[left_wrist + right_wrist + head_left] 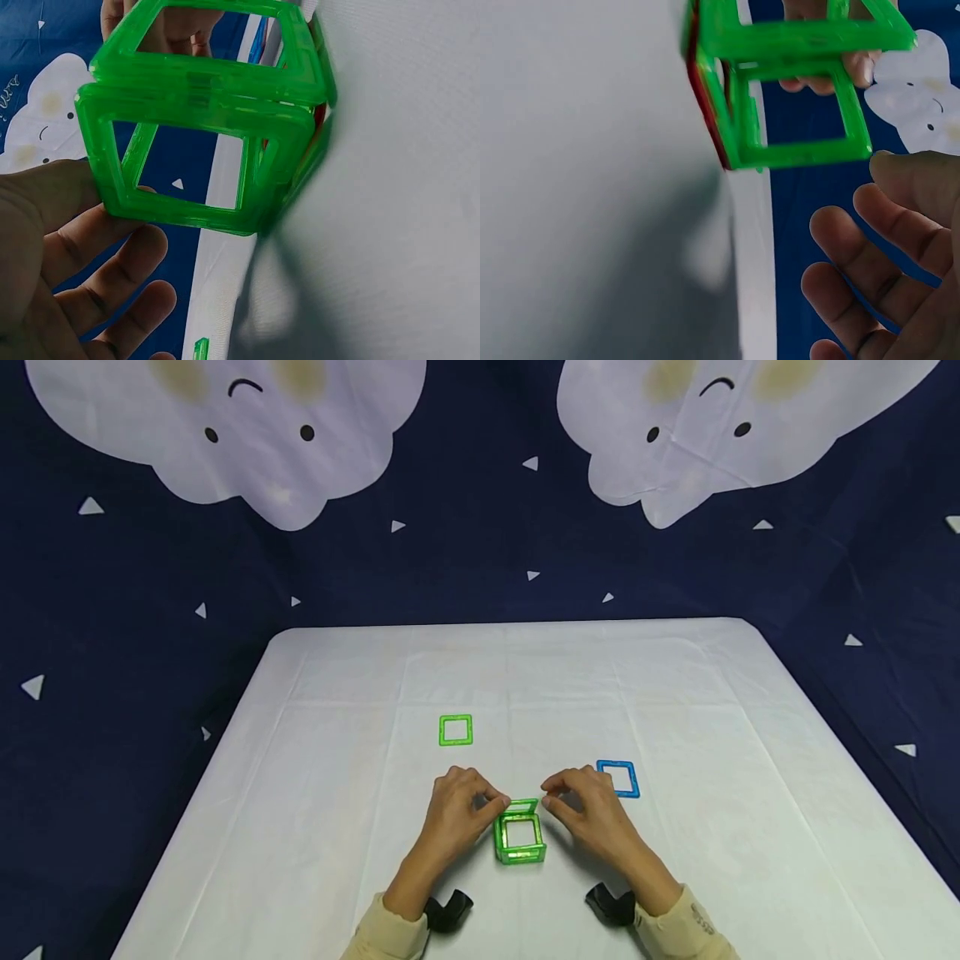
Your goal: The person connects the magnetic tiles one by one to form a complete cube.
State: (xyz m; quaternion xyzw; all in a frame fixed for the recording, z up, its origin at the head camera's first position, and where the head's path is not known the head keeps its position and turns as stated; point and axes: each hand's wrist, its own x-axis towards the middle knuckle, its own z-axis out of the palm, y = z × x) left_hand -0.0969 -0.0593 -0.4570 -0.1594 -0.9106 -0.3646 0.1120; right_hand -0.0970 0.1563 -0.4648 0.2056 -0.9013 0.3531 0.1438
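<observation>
A small open-framed cube of green magnetic tiles (521, 857) stands on the white table in front of me. At its far side a green square tile (522, 802) stands tilted up along the edge. My left hand (459, 806) pinches that tile's left corner between thumb and index finger, the other fingers loosely spread. My right hand (591, 806) hovers beside the right corner, its fingers relaxed and slightly bent. In the right wrist view, its thumb tip is right at a green corner, with nothing between the fingers. A red tile (709, 109) shows edge-on at the cube's base.
A loose green square tile (456, 742) lies flat farther back on the left. Beyond my right hand is a blue square tile (636, 781), partly covered by it. The white-covered table (337, 793) ends at a dark blue cloud-patterned backdrop (480, 560).
</observation>
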